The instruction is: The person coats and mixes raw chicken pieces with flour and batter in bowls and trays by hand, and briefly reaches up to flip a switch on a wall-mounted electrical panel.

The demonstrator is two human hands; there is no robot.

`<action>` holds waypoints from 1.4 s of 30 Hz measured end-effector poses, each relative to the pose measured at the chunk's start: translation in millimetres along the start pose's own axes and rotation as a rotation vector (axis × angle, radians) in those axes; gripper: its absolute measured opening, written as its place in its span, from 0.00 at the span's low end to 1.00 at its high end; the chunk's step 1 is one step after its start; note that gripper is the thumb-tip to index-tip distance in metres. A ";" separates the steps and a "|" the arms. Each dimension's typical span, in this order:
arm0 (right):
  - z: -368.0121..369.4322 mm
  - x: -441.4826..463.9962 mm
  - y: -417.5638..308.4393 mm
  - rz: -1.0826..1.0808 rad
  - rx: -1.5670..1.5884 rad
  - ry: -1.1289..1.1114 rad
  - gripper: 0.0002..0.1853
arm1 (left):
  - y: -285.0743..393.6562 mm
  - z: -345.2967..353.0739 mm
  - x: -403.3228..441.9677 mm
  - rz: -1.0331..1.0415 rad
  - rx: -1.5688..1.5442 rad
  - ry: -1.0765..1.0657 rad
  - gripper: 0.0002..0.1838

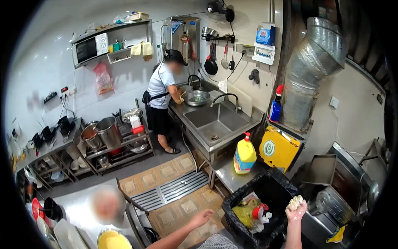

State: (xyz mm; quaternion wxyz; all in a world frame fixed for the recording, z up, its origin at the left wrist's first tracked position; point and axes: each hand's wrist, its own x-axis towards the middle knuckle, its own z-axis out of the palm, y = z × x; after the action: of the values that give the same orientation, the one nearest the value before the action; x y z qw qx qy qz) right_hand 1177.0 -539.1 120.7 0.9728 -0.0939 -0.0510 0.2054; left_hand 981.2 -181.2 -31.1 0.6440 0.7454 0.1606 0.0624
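Over the right rim of the black-lined bin (232,192) is my right hand (296,208), raised, with its fingers curled round a pale, lumpy, wet mass (296,200). Whitish residue coats its fingers. My left hand (202,218) is held out left of the bin above the tiled floor (174,218); its fingers are apart and it holds nothing. Inside the bin lie a yellow-green bag (243,214), a red-rimmed white container (258,213) and crumpled white tissue (261,224).
A yellow pump jug (244,156) stands on a low steel table behind the bin. Beyond it is a steel sink (217,120), where a co-worker (162,85) stands at a metal bowl (196,98). At lower left, a steel counter (83,209) holds a yellow bowl (114,240).
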 end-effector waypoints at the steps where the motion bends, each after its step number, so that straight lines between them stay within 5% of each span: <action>1: -14.4 19.1 3.8 0.010 0.036 -0.030 0.07 | 8.1 -11.6 35.3 0.089 0.276 -0.079 0.08; 4: -55.5 83.8 13.6 -0.066 0.061 0.006 0.07 | 24.4 -48.5 167.8 0.216 0.366 -0.090 0.09; 8: -104.6 171.3 25.8 -0.279 0.045 0.050 0.08 | 127.6 -93.2 315.8 0.323 0.447 -0.052 0.09; 12: -68.5 219.0 43.2 -0.374 0.080 0.089 0.09 | 203.6 -122.1 468.9 0.398 0.657 -0.019 0.08; 16: -53.4 240.0 37.9 -0.535 0.127 0.099 0.08 | 288.5 -138.0 620.1 0.881 0.771 0.142 0.10; 23: -11.9 238.1 68.4 -0.902 -0.081 0.109 0.04 | 488.1 -93.2 876.1 1.357 0.805 0.515 0.28; 29: 48.6 276.9 151.0 -1.083 -0.084 0.075 0.09 | 611.6 -25.4 983.4 1.521 0.689 0.515 0.39; 36: 67.4 326.3 187.2 -1.152 -0.141 0.079 0.08 | 619.4 11.8 1032.6 1.601 0.603 0.614 0.47; 42: 49.4 334.4 178.6 -1.199 -0.133 0.105 0.07 | 623.1 10.0 1034.6 1.597 0.499 0.622 0.37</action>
State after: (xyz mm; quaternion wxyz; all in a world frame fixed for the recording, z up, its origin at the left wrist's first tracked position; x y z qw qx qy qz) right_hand 1405.0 -233.9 152.9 0.9123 -0.1192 -0.0598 -0.3872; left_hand 2056.5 66.0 460.2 0.1549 0.7029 -0.2301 0.6550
